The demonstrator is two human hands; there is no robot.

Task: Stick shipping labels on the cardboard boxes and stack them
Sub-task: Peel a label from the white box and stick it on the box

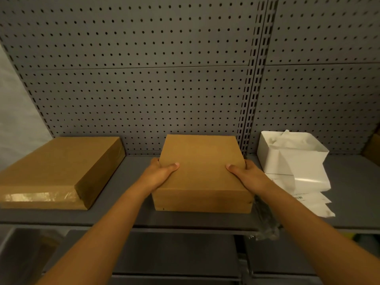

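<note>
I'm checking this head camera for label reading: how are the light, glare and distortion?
Head view: dim, warm light; glare only on the tape of the flat box; the pegboard and shelf lines bow from the wide lens; print on the white labels is too small to read; the plastic wrap looks blurred.

A grey pegboard back wall (144, 79) rises behind the grey metal shelf (131, 182), split by a slotted upright (255, 89) right of centre. A pale sheet (14, 120) hangs at the far left. Lower shelves (174, 264) sit in shadow beneath; the light is dim and warm.
</note>
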